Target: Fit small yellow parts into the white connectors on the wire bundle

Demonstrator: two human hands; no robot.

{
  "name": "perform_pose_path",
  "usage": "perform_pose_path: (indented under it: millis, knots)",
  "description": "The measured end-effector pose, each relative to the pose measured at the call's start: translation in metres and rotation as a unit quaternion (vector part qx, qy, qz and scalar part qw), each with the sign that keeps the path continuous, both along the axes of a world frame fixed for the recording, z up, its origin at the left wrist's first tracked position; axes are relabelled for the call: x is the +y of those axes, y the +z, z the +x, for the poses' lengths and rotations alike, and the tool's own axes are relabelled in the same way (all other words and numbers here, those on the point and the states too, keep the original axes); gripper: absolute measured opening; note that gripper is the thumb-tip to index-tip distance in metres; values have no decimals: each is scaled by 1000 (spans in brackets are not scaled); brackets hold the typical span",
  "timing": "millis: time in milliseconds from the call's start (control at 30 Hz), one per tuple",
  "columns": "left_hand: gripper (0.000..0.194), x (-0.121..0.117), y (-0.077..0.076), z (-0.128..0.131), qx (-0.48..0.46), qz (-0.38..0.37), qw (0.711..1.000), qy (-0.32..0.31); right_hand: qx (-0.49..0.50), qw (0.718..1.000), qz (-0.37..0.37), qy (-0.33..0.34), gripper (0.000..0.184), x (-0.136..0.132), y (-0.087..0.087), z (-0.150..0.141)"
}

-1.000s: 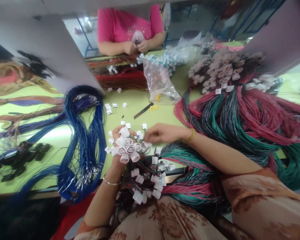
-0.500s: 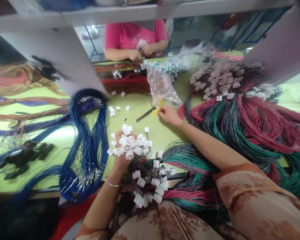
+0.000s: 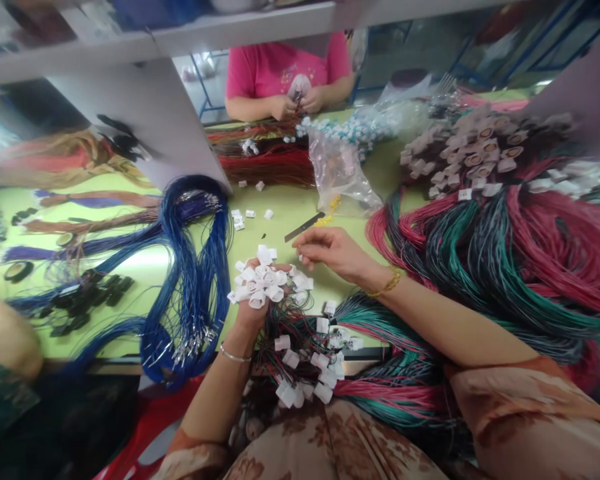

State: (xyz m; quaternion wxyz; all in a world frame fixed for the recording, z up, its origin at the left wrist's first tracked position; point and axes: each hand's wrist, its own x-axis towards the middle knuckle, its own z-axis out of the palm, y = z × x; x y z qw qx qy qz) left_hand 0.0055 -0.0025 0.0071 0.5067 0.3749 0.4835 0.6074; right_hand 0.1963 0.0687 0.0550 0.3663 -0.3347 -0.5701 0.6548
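Note:
My left hand [image 3: 254, 315] is closed around a bunch of white plug connectors [image 3: 261, 283] on thin wires, their open ends facing up. My right hand [image 3: 336, 253] hovers just right of that bunch, thumb and forefinger pinched together. What sits in the pinch is too small to make out. Just beyond the right fingertips lies a dark flat blade-like strip [image 3: 303, 228]. Small yellow pieces [image 3: 325, 220] are scattered at its far end, by the mouth of a clear plastic bag [image 3: 337, 170]. More white connectors [image 3: 323, 377] hang at the table's front edge, wired to green, black and red strands.
Blue wire bundles [image 3: 180, 253] and black connectors [image 3: 87, 297] lie on the left. Thick red, black and green wire bundles [image 3: 485, 247] with white connectors fill the right. Loose white connectors [image 3: 239, 219] lie mid-table. Opposite, a person in a pink shirt [image 3: 290, 73] handles wires. A shelf [image 3: 250, 27] spans above.
My right hand has moved from the yellow pieces back toward me, closer to the connector bunch. My left hand still holds the bunch. The view has shifted slightly left.

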Motion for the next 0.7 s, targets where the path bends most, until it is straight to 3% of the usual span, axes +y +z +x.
perform_pose_path:
  millis: [100, 300, 433, 500, 567, 700]
  knots:
    - [31, 1, 1, -2, -28, -49, 997, -60, 9, 1000, 21, 21, 21, -17, 4, -8]
    - [39, 2, 8, -1, -109, -92, 986, -84, -38, 986, 158, 24, 10, -31, -6, -16]
    - [37, 3, 10, 0, -125, -62, 988, -70, -103, 931, 349, -34, 14, -32, -12, -19]
    - [36, 4, 9, 1, -122, -61, 989, -53, -114, 909, 399, -43, 16, -33, -13, -20]
    - [35, 4, 7, 1, -120, -64, 990, -42, -122, 906, 403, -49, 15, -33, -13, -21]
    - [35, 4, 5, 1, -118, -63, 990, -35, -120, 931, 342, -47, 7, -35, -12, -23]
